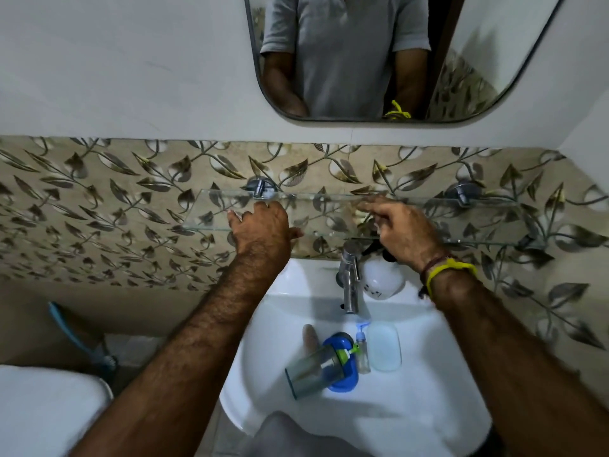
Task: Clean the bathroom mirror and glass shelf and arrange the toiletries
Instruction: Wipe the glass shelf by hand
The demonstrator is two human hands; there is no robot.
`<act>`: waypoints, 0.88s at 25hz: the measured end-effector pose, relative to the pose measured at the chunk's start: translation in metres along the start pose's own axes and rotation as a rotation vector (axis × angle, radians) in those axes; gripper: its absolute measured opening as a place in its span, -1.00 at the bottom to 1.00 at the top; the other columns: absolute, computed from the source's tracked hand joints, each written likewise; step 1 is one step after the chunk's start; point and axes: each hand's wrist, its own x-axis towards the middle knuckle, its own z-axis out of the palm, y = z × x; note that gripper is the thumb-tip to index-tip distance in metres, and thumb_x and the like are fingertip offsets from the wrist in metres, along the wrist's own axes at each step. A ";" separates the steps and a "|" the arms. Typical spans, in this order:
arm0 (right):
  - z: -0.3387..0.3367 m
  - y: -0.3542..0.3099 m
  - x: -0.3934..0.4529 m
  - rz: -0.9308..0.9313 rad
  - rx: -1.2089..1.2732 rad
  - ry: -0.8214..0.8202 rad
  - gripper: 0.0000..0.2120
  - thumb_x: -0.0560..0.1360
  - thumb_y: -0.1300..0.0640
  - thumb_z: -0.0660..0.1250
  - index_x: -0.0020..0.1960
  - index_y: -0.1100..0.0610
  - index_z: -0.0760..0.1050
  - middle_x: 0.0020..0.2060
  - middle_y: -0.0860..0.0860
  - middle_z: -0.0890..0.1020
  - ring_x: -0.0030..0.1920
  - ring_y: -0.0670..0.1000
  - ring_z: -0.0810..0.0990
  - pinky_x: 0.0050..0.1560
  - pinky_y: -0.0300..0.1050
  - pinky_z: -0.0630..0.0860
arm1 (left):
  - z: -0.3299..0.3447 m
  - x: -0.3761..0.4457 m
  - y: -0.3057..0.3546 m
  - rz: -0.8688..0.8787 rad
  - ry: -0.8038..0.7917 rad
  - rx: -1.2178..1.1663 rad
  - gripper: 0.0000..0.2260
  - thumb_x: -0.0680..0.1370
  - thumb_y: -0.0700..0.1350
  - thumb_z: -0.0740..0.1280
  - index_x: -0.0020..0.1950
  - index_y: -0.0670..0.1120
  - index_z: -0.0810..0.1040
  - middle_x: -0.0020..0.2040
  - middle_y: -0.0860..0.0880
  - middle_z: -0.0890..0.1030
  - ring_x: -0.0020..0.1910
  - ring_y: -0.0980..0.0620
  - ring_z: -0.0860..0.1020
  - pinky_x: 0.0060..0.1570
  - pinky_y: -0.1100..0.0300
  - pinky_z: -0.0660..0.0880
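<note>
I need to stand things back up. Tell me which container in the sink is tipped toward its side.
The clear tumbler, tilted over the blue soap case. The white soap dish lies flat.

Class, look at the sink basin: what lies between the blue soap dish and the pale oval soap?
In the head view, a small clear bottle with a blue cap lies between the blue soap dish and the pale soap.

Home bathroom. Evidence: white washbasin (pixel 412 407) with chrome tap (pixel 350 282), wall mirror (pixel 362 54) above, glass shelf (pixel 211 212) on leaf-pattern tiles (pixel 99 199), toiletries in basin, toilet brush (pixel 82 338) at left.
</note>
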 end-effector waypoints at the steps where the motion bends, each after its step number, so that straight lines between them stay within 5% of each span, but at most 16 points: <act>1: -0.002 -0.001 0.001 0.060 -0.057 0.081 -0.56 0.55 0.29 0.20 0.29 -0.11 0.54 0.33 -0.09 0.55 0.30 0.07 0.53 0.27 -0.04 0.50 | -0.001 -0.001 0.003 -0.005 -0.016 -0.007 -0.37 0.56 0.26 0.23 0.47 -0.13 0.27 0.39 -0.17 0.43 0.35 -0.18 0.45 0.48 -0.26 0.10; 5: -0.001 0.003 -0.007 -0.085 0.063 -0.153 -0.56 0.54 0.32 0.23 0.25 -0.13 0.58 0.36 -0.15 0.51 0.40 -0.05 0.44 0.43 -0.03 0.38 | 0.001 -0.005 0.008 0.011 0.007 -0.029 -0.44 0.59 0.18 0.25 0.48 -0.10 0.26 0.40 -0.18 0.43 0.39 -0.19 0.41 0.47 -0.31 0.04; 9: -0.015 0.014 -0.002 0.098 -0.061 0.083 -0.52 0.52 0.31 0.20 0.27 -0.17 0.55 0.34 -0.16 0.53 0.33 0.03 0.50 0.31 -0.07 0.47 | 0.005 -0.011 0.027 0.209 0.164 -0.226 -0.48 0.53 0.00 0.42 0.44 -0.08 0.37 0.37 -0.12 0.49 0.39 -0.12 0.42 0.47 -0.15 0.22; 13: -0.017 0.013 -0.017 -0.050 -0.025 -0.066 -0.55 0.54 0.33 0.22 0.28 -0.10 0.56 0.37 -0.15 0.50 0.41 -0.01 0.43 0.43 -0.08 0.35 | 0.010 -0.020 0.064 0.423 0.171 -0.324 -0.53 0.50 0.04 0.45 0.35 -0.08 0.46 0.25 -0.10 0.58 0.25 -0.10 0.51 0.25 0.05 0.44; 18: -0.027 0.028 -0.010 0.087 -0.144 0.137 -0.46 0.51 0.38 0.17 0.36 -0.07 0.49 0.40 -0.10 0.48 0.40 0.03 0.43 0.38 -0.06 0.41 | 0.007 -0.015 0.093 0.427 0.134 -0.072 -0.56 0.56 0.19 0.30 0.30 -0.06 0.44 0.23 -0.11 0.54 0.20 -0.14 0.50 0.14 0.00 0.44; 22: -0.020 0.029 -0.024 -0.005 -0.059 0.016 -0.52 0.52 0.37 0.20 0.33 -0.02 0.53 0.41 -0.09 0.47 0.44 -0.01 0.38 0.47 0.00 0.32 | 0.010 -0.015 0.108 0.443 0.152 0.088 -0.55 0.56 0.19 0.29 0.34 -0.05 0.41 0.24 -0.15 0.52 0.22 -0.18 0.50 0.26 -0.11 0.37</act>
